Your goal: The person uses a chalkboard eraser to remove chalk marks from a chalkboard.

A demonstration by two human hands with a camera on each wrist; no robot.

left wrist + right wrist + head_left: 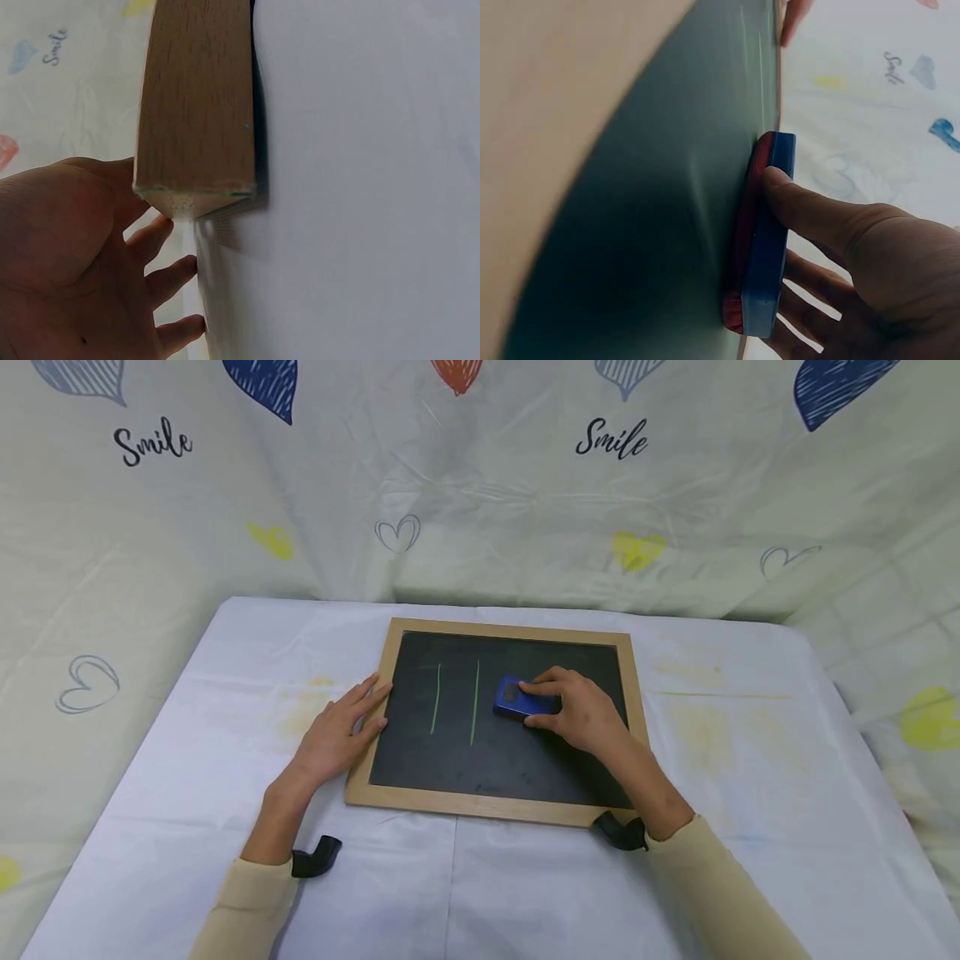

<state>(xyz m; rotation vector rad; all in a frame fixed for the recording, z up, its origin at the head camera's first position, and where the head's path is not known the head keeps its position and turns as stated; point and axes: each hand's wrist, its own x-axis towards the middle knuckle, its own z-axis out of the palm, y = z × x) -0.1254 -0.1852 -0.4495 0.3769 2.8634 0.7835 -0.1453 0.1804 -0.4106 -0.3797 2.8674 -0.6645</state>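
A wood-framed blackboard (450,768) lies flat on the white-covered table, with two green chalk lines (475,710) on its left half. In my right hand (585,710) is a blue blackboard eraser (510,697), gripped by its sides between thumb and fingers. The right wrist view shows the red felt side of the eraser (769,232) against the dark surface. My left hand (337,739) rests at the board's left edge, its fingers extended and touching the wooden frame (384,668). The frame's end and the spread left fingers (172,281) show in the left wrist view.
A white cloth (405,893) covers the table, with faint yellow smudges (701,735) right of the board. Behind hangs a pale curtain (510,502) printed with hearts and the word Smile. A black curved piece (317,857) sits at the left wrist and another (621,831) at the right.
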